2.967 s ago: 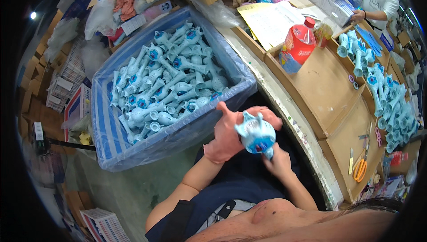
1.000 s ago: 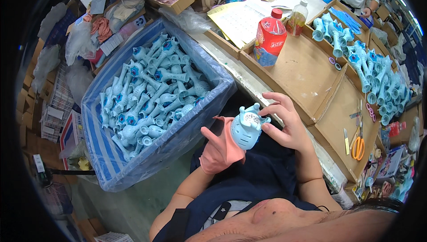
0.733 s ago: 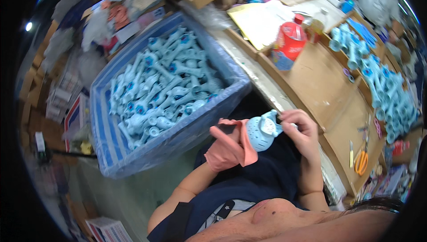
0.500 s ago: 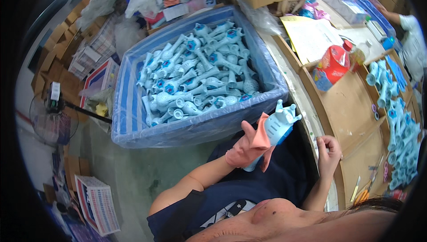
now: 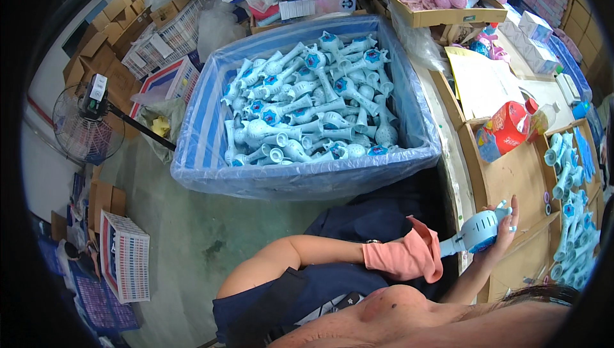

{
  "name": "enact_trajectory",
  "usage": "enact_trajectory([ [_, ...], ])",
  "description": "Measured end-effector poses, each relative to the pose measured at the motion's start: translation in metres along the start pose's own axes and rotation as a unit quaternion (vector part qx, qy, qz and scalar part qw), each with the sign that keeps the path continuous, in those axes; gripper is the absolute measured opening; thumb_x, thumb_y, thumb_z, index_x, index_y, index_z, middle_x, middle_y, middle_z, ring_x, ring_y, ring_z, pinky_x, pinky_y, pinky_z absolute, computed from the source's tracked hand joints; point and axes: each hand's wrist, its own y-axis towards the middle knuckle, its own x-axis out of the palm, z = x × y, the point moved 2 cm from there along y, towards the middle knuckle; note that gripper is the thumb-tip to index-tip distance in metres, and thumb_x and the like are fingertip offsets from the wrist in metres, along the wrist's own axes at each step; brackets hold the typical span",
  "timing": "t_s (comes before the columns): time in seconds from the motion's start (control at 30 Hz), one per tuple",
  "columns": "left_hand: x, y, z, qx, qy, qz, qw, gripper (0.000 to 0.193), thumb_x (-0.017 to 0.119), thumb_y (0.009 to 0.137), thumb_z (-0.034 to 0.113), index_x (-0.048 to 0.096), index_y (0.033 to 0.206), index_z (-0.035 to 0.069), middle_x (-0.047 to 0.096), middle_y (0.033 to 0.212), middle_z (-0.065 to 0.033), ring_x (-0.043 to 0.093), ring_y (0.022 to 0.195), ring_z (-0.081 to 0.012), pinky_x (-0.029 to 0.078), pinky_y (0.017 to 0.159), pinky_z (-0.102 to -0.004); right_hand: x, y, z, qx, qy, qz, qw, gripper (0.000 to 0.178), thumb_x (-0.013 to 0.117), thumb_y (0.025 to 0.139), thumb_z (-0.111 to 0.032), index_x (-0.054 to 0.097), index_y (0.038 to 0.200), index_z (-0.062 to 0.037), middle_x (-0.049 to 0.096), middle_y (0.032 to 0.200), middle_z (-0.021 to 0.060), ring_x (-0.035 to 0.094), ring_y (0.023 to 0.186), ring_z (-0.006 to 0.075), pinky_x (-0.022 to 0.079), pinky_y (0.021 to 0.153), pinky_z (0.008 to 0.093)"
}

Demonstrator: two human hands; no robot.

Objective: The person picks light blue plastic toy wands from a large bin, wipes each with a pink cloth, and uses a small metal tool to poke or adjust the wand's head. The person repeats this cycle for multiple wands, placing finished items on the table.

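A light-blue plastic toy wand (image 5: 478, 231) lies between my hands at the bench edge, its slotted round head to the right and its handle to the left. Around the head my right hand (image 5: 502, 236) is closed from behind, with fingers stretched along the pronged top. My left hand (image 5: 406, 255) is covered by a salmon-pink cloth or glove and is at the handle end, seemingly gripping it; its fingers are hidden. Beyond my arms a big blue bin (image 5: 307, 178), lined with clear plastic, holds many similar wands (image 5: 300, 111), several with dark-blue flower-shaped emblems.
Cardboard trays (image 5: 511, 181) line the bench on the right; more light-blue wands (image 5: 572, 220) fill one. Behind stand a red pouch (image 5: 511, 127), papers (image 5: 476, 79) and a box of pink parts (image 5: 441, 15). A black fan (image 5: 89, 124) and a white crate (image 5: 125, 255) stand left.
My left hand has carried the wand rightward and down toward the bench. The wand has turned, and my right hand, previously apart from it, now holds its head. The view has shifted.
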Motion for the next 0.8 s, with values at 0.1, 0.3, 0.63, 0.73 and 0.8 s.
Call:
enact_trajectory([
  [0.1, -0.005, -0.011, -0.011, 0.059, 0.084, 0.123, 0.987, 0.032, 0.057, 0.095, 0.025, 0.062, 0.089, -0.006, 0.063, 0.082, -0.0175, 0.06, 0.059, -0.0252, 0.045, 0.047, -0.0333, 0.008, -0.003, 0.004, 0.045, 0.037, 0.02, 0.998, 0.061, 0.063, 0.099, -0.036, 0.039, 0.146, -0.0044, 0.067, 0.101, 0.0173, 0.066, 0.093, 0.022, 0.055, 0.079, 0.0337],
  [0.3, -0.001, 0.01, -0.019, -0.212, -0.348, -0.006, 0.913, 0.025, 0.057, 0.096, 0.024, 0.058, 0.095, -0.001, 0.056, 0.081, -0.0094, 0.056, 0.068, -0.0202, 0.049, 0.059, -0.0312, 0.03, -0.02, 0.034, 0.011, -0.082, 0.055, 0.995, 0.053, 0.069, 0.097, -0.023, 0.043, 0.138, -0.0033, 0.068, 0.105, 0.0188, 0.067, 0.095, 0.0224, 0.055, 0.083, 0.0352],
  [0.63, -0.021, 0.017, -0.01, 0.058, -0.187, -0.224, 0.955, 0.028, 0.06, 0.091, 0.032, 0.059, 0.086, 0.004, 0.05, 0.067, -0.009, 0.055, 0.064, -0.0249, 0.047, 0.063, -0.0378, 0.018, 0.001, 0.053, 0.11, 0.222, -0.027, 0.968, 0.05, 0.063, 0.096, -0.038, 0.051, 0.133, -0.0058, 0.067, 0.108, 0.0194, 0.068, 0.099, 0.0303, 0.058, 0.084, 0.0406],
  [0.73, -0.001, 0.013, -0.002, 0.202, 0.346, -0.326, 0.856, 0.029, 0.053, 0.102, 0.034, 0.059, 0.101, 0.006, 0.056, 0.082, -0.0045, 0.059, 0.079, -0.0185, 0.05, 0.079, -0.0287, 0.023, 0.006, 0.055, 0.115, 0.286, -0.039, 0.951, 0.048, 0.061, 0.097, -0.039, 0.052, 0.131, -0.0083, 0.067, 0.108, 0.0209, 0.068, 0.1, 0.0339, 0.057, 0.088, 0.043],
  [0.8, 0.012, 0.001, 0.001, 0.386, 0.897, 0.055, 0.208, 0.03, 0.046, 0.108, 0.037, 0.054, 0.108, 0.008, 0.053, 0.094, -0.0007, 0.056, 0.088, -0.0091, 0.048, 0.087, -0.0212, 0.027, 0.005, 0.05, 0.113, 0.246, -0.025, 0.962, 0.052, 0.059, 0.098, -0.045, 0.051, 0.134, -0.0085, 0.066, 0.113, 0.02, 0.067, 0.106, 0.0336, 0.057, 0.09, 0.0429],
])
